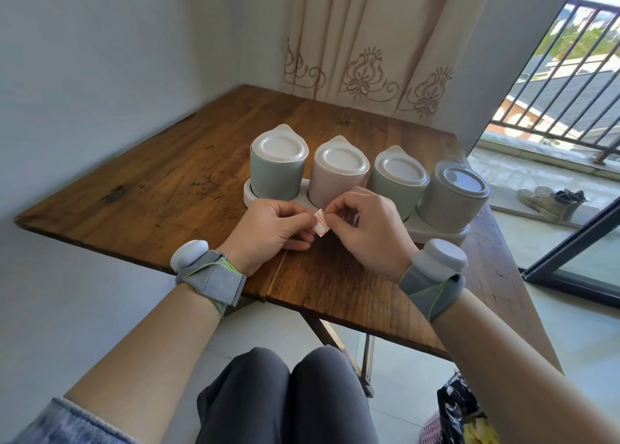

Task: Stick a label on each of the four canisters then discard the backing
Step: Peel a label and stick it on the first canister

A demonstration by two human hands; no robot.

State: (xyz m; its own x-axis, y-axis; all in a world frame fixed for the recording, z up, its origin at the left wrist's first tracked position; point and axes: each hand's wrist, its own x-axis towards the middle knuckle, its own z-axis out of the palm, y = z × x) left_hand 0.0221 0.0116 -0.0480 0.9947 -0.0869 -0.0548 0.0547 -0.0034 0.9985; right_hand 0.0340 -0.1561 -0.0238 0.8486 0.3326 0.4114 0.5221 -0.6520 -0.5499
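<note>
Several lidded canisters stand in a row on a white tray (432, 232): a green canister (275, 171) at the left, a pink canister (332, 183), a second green canister (392, 188) and a grey canister (449, 202) at the right. In front of the pink one, both hands pinch a small white label sheet (319, 222) with red-outlined labels. My left hand (271, 230) holds its left side. My right hand (365, 228) pinches its upper right edge with thumb and forefinger. No label shows on any canister's visible side.
The wooden table (167, 195) sits in a corner with a white wall at the left and a curtain (362, 40) behind. A black bag (459, 406) lies on the floor at the lower right. An open balcony door and shoes (550, 202) are at the right.
</note>
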